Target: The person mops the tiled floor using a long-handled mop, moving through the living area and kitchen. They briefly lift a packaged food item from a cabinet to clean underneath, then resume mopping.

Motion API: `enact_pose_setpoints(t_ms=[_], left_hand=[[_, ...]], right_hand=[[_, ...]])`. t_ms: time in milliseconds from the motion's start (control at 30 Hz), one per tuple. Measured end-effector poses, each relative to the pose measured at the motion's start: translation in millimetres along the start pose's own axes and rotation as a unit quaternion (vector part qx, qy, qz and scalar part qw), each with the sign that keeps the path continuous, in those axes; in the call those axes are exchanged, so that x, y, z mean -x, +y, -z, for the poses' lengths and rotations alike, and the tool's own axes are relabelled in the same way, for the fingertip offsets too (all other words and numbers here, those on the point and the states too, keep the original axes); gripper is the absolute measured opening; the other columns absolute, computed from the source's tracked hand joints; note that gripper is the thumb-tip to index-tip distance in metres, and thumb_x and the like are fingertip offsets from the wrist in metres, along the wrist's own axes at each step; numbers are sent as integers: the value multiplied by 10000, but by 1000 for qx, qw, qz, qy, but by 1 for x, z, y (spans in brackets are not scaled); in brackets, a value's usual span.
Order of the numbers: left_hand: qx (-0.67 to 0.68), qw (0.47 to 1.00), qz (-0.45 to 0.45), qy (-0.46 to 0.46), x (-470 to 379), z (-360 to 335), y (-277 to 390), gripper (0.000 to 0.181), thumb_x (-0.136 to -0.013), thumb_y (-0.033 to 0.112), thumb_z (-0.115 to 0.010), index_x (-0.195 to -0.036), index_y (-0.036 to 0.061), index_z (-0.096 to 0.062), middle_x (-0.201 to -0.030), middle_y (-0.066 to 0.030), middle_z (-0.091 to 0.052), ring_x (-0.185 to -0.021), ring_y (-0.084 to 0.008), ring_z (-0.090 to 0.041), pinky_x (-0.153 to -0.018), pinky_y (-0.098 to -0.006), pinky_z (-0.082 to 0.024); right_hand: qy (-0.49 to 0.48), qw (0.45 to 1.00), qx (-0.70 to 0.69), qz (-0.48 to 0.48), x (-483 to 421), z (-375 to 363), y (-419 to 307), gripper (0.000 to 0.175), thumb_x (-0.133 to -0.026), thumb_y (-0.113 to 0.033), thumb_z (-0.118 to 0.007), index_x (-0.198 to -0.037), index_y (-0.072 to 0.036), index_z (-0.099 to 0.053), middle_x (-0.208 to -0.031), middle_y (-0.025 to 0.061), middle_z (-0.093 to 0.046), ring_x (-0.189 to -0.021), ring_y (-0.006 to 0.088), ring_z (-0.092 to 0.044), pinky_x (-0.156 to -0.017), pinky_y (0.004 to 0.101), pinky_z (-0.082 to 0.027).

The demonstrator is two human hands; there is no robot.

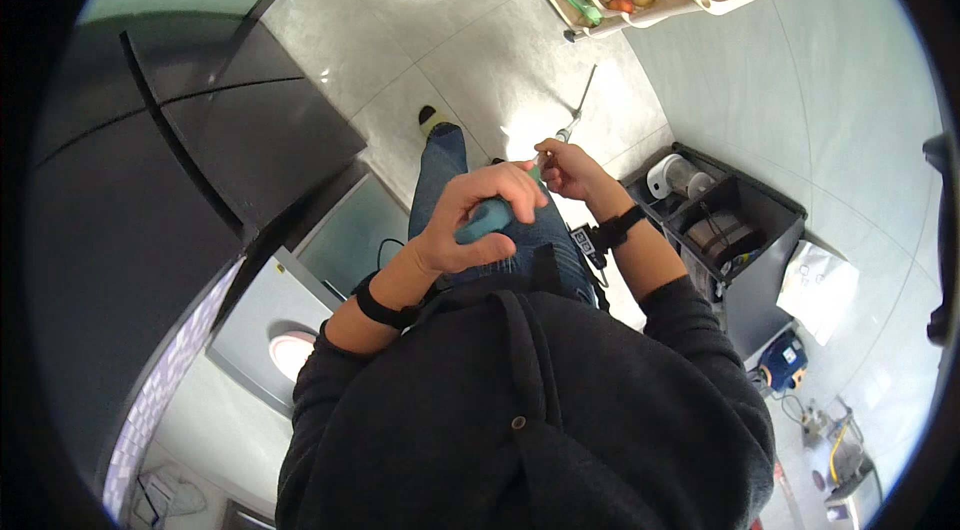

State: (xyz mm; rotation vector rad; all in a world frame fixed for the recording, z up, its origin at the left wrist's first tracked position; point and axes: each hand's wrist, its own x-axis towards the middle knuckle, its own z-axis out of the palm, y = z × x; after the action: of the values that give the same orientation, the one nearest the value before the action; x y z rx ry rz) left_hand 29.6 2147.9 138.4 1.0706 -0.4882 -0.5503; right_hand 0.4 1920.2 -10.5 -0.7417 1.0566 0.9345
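Observation:
My left hand (484, 211) curls over the teal grip (486, 219) of a long-handled floor tool, its thumb held apart from the bent fingers. Lower on the same pole, my right hand (568, 168) closes its fingers around the shaft. Past that hand, the pale end of the pole (565, 132) meets a thin, narrow head (587, 89) by the tiled floor (480, 42). Whether it is a flat mop or a squeegee, I cannot tell. Black straps circle both wrists, and a small device sits by the right one.
Dark cabinet-like panels (247, 132) rise at left. A white tiered rack (637, 20) of vegetables stands ahead at right. Nearer on the right is a black compartment bin (769, 260), with a white bag (817, 286) beside it. A slippered foot (433, 120) stands on the floor.

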Motion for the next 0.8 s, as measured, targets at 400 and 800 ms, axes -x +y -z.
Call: enact_pose_setpoints(t_ms=[400,800], left_hand=[[103,947,-93,291,-16,201,90,315,-838,286,-480,-570,130,-429,-606,-23,-398,-630,-177,-379,-889,-398,-364],[-197,953,-184,138,-100,258,154,163,-709,123,-457,-571,38,-439,-612,-104,-504,-567,-201,-434,-702,-408,-339]], right_hand=[[-2,999,38,34,-142,-243,-70,191,-855,-113,-484,-716,5,-539,-593,86,-507,-381,123,-386,-311,282,-287],[-97,983,37,154,-152,-392,-224,257,-889,-158,-564,-676,-91,-435,-549,26,-414,-401,106,-337,-355,259,-276]])
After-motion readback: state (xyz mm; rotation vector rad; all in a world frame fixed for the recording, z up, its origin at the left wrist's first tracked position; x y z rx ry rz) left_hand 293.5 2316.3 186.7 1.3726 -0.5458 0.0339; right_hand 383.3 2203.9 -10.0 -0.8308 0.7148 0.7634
